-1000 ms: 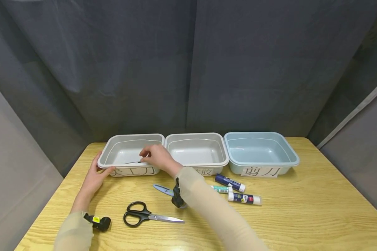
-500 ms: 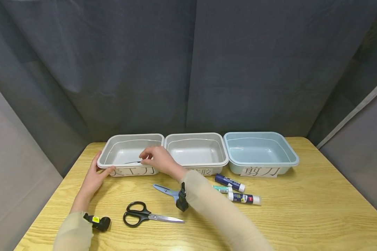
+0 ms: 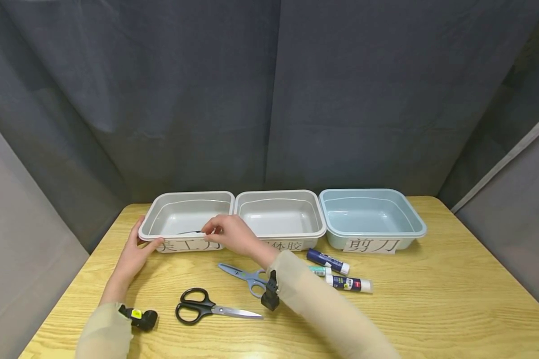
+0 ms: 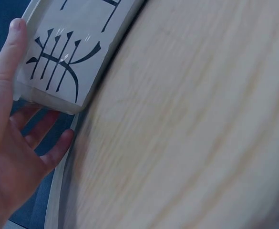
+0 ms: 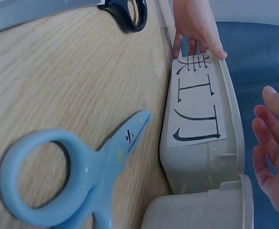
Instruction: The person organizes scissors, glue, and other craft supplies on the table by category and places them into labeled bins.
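At the left end of the row, my left hand (image 3: 132, 254) grips the corner of a grey plastic bin (image 3: 168, 219). Its thumb lies along the front rim and the fingers go round the side, as the left wrist view shows. My right hand (image 3: 235, 234) hovers at the front right of that bin with loosely bent fingers. In the right wrist view the right hand (image 5: 277, 143) holds nothing. A thin dark object (image 3: 189, 232) shows just inside the front rim, mostly hidden. Light-blue scissors (image 3: 244, 274) lie near my right wrist, and black-handled scissors (image 3: 202, 306) lie closer to me.
A second grey bin (image 3: 280, 234) and a light-blue bin (image 3: 373, 234) continue the row, each with a paper label. Two dark-blue glue sticks (image 3: 325, 261) and a green-and-white one (image 3: 320, 270) lie before them, the green partly behind my sleeve. A dark curtain hangs behind.
My right hand has drifted slightly right and toward me, from above the left bin to its front rim. More of the light-blue scissors shows. The left hand keeps its hold.
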The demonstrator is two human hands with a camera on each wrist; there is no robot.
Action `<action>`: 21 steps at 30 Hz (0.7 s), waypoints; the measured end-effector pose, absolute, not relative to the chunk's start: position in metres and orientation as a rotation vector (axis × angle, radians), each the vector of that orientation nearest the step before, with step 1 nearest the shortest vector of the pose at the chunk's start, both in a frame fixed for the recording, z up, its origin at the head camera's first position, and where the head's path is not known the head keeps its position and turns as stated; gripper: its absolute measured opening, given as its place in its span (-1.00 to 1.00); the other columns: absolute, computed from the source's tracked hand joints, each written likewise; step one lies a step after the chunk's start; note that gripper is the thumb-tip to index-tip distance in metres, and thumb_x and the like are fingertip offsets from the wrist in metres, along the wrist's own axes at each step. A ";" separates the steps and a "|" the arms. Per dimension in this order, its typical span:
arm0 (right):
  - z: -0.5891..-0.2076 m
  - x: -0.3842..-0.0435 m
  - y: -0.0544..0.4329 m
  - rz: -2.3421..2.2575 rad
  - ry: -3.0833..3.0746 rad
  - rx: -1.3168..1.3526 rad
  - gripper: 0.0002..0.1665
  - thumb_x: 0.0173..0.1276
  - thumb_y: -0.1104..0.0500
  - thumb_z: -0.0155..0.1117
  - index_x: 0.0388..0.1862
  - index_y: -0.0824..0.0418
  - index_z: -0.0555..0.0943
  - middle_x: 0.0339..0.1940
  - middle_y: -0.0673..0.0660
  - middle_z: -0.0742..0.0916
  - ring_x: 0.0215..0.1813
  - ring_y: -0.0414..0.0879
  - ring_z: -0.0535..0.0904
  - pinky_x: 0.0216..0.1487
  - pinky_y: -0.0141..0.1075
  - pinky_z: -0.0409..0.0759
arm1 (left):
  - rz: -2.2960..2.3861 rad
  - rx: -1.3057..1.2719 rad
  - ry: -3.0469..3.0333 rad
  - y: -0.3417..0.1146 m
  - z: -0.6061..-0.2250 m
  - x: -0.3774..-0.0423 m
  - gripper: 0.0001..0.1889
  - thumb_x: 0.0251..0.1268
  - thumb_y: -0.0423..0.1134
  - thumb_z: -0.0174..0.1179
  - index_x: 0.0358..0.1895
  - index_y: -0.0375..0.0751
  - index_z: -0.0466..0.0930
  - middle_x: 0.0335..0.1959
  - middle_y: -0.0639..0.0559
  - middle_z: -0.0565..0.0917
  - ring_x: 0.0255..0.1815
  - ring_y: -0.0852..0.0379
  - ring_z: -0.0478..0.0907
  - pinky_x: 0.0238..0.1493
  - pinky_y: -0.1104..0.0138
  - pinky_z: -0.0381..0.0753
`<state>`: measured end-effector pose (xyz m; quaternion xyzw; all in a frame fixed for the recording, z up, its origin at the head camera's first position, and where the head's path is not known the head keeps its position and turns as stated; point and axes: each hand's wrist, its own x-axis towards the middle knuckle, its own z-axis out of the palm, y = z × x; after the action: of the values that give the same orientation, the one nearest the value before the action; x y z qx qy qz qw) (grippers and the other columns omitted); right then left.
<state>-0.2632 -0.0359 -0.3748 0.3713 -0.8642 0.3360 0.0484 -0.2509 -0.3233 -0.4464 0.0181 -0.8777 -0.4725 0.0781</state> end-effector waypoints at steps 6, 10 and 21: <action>-0.374 -0.255 -0.030 1.048 -2.626 1.150 -0.80 0.18 0.12 0.30 -0.20 0.10 0.68 -0.27 -0.09 0.71 -0.32 -0.34 0.53 -0.26 -0.46 0.50 | -1.414 0.040 -2.623 -0.323 -0.445 -0.249 -0.05 0.18 0.06 0.15 0.45 -0.01 -0.32 0.36 -0.34 0.08 0.23 -0.27 0.14 0.20 -0.21 0.04; -0.376 -0.250 -0.024 1.034 -2.625 1.150 -0.80 0.17 0.10 0.31 -0.21 0.08 0.68 -0.32 -0.11 0.69 -0.33 -0.34 0.53 -0.30 -0.53 0.45 | -1.416 0.035 -2.625 -0.322 -0.445 -0.250 -0.05 0.18 0.06 0.15 0.45 0.01 -0.34 0.36 -0.34 0.07 0.23 -0.27 0.14 0.21 -0.21 0.05; -0.379 -0.236 -0.002 1.090 -2.629 1.131 -0.80 0.18 0.08 0.30 -0.20 0.05 0.66 -0.26 -0.11 0.71 -0.34 -0.39 0.52 -0.24 -0.46 0.50 | -1.416 0.050 -2.636 -0.320 -0.442 -0.249 -0.05 0.18 0.07 0.14 0.45 0.03 -0.35 0.37 -0.33 0.04 0.26 -0.28 0.12 0.22 -0.22 0.02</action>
<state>-0.2358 -0.0016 -0.3792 0.3690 -0.8577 0.3557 0.0394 -0.2489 -0.3204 -0.4421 0.0168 -0.8783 -0.4719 0.0745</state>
